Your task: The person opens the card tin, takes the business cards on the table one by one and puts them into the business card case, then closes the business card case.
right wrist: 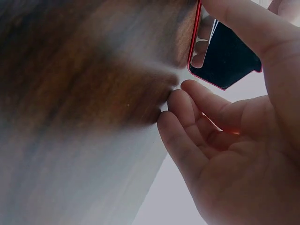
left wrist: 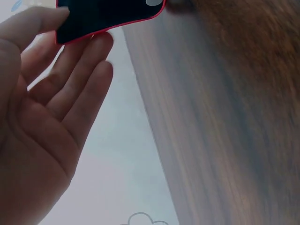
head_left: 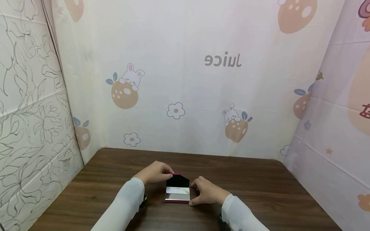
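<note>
A card case (head_left: pixel 177 189) with red edges lies unfolded on the table, its black-lined lid (head_left: pixel 177 180) raised on the far side. In its silvery tray a pale card (head_left: pixel 177 190) shows. My left hand (head_left: pixel 154 172) pinches the lid's left edge. In the left wrist view, the thumb (left wrist: pixel 51 19) lies on the black inner face and other fingers are behind it. At the case's right side is my right hand (head_left: pixel 208 191), its thumb touching the near right corner. The right wrist view has its fingertips (right wrist: pixel 169 123) resting on the table beside the case, loosely bent.
The brown wood-grain table (head_left: pixel 254 179) stretches out on both sides of the hands. Behind it hangs a pale printed curtain (head_left: pixel 185 80), with further printed cloths at left (head_left: pixel 26 128) and right (head_left: pixel 332 138). Dark straps show at both wrists.
</note>
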A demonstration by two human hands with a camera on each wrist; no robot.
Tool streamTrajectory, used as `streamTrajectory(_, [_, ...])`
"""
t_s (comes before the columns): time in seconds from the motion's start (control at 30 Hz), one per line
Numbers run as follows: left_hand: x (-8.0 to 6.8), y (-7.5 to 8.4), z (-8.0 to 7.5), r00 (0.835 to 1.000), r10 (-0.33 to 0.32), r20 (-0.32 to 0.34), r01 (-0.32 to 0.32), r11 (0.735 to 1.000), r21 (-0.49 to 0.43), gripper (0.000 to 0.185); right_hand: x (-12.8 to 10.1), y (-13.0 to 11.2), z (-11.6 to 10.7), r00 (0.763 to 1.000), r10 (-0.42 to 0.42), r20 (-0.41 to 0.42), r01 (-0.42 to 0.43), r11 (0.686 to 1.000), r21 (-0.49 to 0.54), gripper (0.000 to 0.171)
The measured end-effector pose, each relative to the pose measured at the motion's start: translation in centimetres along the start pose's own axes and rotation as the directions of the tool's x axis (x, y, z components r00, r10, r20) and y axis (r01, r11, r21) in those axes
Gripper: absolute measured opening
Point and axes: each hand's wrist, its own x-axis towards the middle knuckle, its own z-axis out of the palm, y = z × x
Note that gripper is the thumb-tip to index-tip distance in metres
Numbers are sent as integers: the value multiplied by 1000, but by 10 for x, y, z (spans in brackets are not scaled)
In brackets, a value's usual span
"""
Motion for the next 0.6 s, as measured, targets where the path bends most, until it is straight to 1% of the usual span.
streamTrajectory(0.17, [-7,3,2,996,-20,86,24,999,-43,11,0,0,1,1000,14,13,-14,1000,-2,63])
streamTrajectory(0.3, [-12,5,5,991,-27,130,34,998,-46,10,-1,0,1,1000,11,21,-11,1000,3,63])
streamTrajectory(0.43, [-15,6,7,988,-2,155,10,999,-45,12,-1,1,1,1000,9,19,-9,1000,8,62])
streamTrajectory(0.6, [-16,7,11,985,33,171,-28,999,-34,20,-1,1,0,1000,13,17,-13,1000,10,61])
